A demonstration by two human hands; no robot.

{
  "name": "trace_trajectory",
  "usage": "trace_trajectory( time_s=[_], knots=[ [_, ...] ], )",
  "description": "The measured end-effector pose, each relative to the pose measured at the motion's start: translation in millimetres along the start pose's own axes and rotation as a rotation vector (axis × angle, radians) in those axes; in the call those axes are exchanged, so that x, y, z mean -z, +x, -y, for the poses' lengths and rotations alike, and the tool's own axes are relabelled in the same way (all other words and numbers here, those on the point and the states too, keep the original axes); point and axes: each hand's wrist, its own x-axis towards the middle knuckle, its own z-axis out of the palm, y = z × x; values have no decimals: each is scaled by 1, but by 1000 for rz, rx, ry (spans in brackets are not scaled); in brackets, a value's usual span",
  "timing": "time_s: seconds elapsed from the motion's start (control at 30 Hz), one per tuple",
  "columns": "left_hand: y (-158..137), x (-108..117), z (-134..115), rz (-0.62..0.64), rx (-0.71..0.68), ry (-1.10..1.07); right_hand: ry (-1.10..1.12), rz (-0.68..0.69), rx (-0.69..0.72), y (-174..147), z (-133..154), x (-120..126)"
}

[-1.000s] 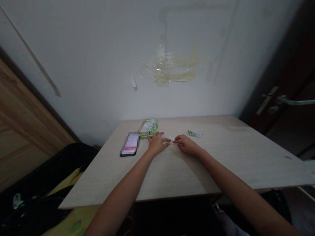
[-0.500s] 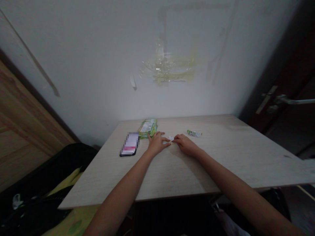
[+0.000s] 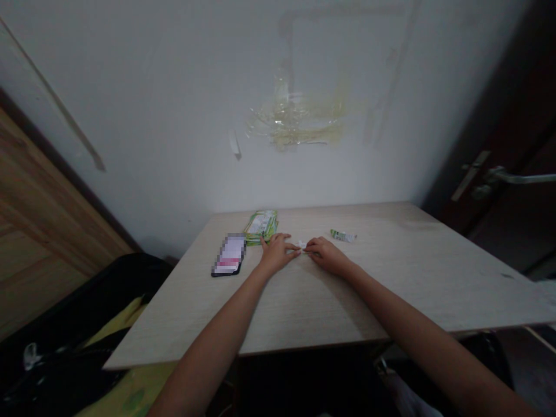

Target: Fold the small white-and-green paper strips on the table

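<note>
A small white piece [image 3: 302, 244], perhaps paper or tissue, lies low over the table between my hands; its exact kind is too small to make out. My left hand [image 3: 277, 251] has its thumb and forefinger closed at the left side of the piece, the other fingers fanned toward the back. From the other side, my right hand [image 3: 325, 253] pinches the piece with bent fingertips. Just behind my left hand sits a stack of green-and-white packets [image 3: 260, 226]. To the right of my right hand rests a crumpled green-and-white wrapper [image 3: 343, 236].
A phone [image 3: 230, 255] with a blurred-out screen lies left of my left hand. The pale wooden table [image 3: 299, 313] meets a white wall [image 3: 174, 116] with peeling tape. Dark bags and yellow cloth [image 3: 130, 388] are at the lower left, and a door handle [image 3: 525, 178] at the right.
My fingertips have shifted very slightly at the white piece, which looks a little more bunched. Everything else stays in place.
</note>
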Motion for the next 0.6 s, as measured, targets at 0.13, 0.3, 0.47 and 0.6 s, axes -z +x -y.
trace_trajectory(
  time_s=[0.13, 0.3, 0.47, 0.6],
  knots=[
    [0, 1, -1, 16, 5, 9, 3, -14, -9, 1, 1, 1],
    [0, 0, -1, 13, -7, -6, -4, -16, -57, 2, 2, 1],
    [0, 0, -5, -8, -1, -1, 31, -63, -115, 4, 0, -5],
    [1, -1, -7, -42, -11, 11, 36, -76, -149, 8, -2, -7]
  ],
)
